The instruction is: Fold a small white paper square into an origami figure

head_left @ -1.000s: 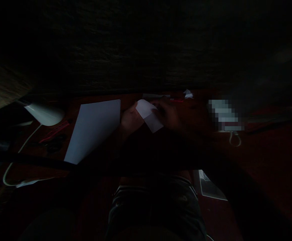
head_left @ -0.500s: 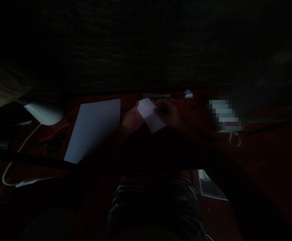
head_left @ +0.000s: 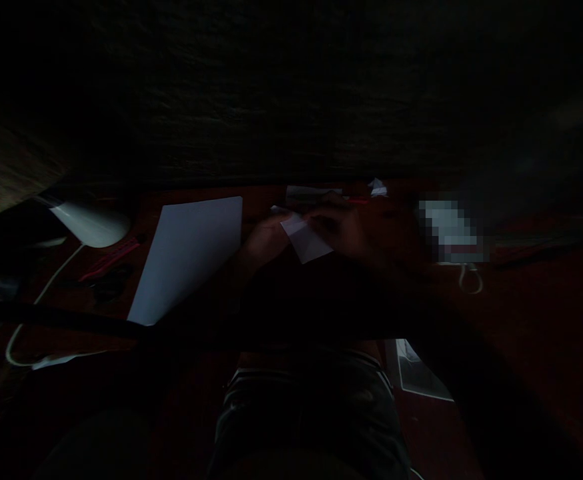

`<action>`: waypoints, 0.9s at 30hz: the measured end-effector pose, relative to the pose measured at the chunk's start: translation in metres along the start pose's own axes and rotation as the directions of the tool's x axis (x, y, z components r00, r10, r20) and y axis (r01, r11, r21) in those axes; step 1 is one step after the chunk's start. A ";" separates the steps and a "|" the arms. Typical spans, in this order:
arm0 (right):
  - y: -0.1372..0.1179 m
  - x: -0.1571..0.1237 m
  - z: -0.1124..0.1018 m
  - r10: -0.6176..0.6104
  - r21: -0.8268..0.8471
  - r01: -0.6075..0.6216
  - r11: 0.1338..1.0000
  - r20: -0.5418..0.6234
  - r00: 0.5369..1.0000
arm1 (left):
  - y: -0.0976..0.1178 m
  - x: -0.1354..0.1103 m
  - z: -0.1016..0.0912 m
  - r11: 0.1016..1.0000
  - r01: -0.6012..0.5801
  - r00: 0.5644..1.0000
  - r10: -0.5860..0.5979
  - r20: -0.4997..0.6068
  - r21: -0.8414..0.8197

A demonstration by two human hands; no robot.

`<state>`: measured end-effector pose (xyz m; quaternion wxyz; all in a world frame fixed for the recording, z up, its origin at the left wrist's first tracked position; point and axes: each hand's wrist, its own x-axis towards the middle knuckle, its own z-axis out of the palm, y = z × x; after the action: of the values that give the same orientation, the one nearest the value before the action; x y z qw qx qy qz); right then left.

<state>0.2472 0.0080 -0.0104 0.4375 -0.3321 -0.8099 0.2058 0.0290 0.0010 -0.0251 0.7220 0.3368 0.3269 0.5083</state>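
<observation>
Both hands hold a small piece of white paper (head_left: pixel 310 244) above the dark red table. My left hand (head_left: pixel 266 239) is closed on its left edge. My right hand (head_left: pixel 341 228) pinches its upper right part, fingers bent over the sheet. The paper's upper part is folded over toward the hands, and its lower corner points down at me. Dim light hides the exact places of the fingertips. Just beyond the hands lies another pale sheet (head_left: pixel 301 193). A small folded white paper piece (head_left: pixel 378 187) rests to its right.
Left of my hands lies a large white sheet or stack (head_left: pixel 191 247). Farther left are a white lamp-like object (head_left: pixel 91 225) with a cord, and a red tool-like item (head_left: pixel 111 259). A blurred-out pale object (head_left: pixel 451 230) is on the right. The scene is very dark.
The upper part of the small paper, which was standing flat and bright, has been folded down. My right hand has shifted slightly along with it.
</observation>
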 end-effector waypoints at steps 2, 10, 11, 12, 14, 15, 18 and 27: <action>0.000 0.000 0.000 0.022 0.019 -0.022 1.000 0.000 1.000 | 0.001 0.000 0.000 1.000 -0.004 1.000 0.004 0.006 0.012; 0.031 -0.003 0.019 0.197 0.195 -0.185 0.963 -0.046 0.979 | 0.004 -0.005 0.010 0.987 -0.155 0.987 0.156 -0.028 0.053; 0.035 -0.003 0.021 0.220 0.205 -0.207 0.957 -0.041 0.975 | 0.004 -0.005 0.012 0.984 -0.169 0.984 0.171 -0.037 0.056; 0.039 -0.003 0.021 0.237 0.207 -0.225 0.952 -0.037 0.971 | 0.003 -0.005 0.012 0.982 -0.181 0.982 0.184 -0.046 0.059; 0.043 -0.003 0.019 0.264 0.205 -0.253 0.945 -0.025 0.964 | 0.003 -0.005 0.012 0.978 -0.198 0.978 0.202 -0.060 0.067; 0.044 -0.003 0.018 0.272 0.203 -0.264 0.943 -0.014 0.962 | 0.002 -0.005 0.011 0.977 -0.197 0.977 0.202 -0.062 0.075; 0.041 -0.001 0.011 0.275 0.207 -0.274 0.939 0.021 0.961 | 0.001 -0.005 0.006 0.979 -0.166 0.982 0.175 -0.066 0.114; 0.032 0.001 0.003 0.311 0.279 -0.307 0.910 0.030 0.950 | -0.004 -0.002 0.001 0.982 -0.141 0.984 0.153 -0.091 0.129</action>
<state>0.2559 0.0304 -0.0310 0.4480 -0.3921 -0.7066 0.3825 0.0312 -0.0023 -0.0276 0.6432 0.3777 0.3675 0.5555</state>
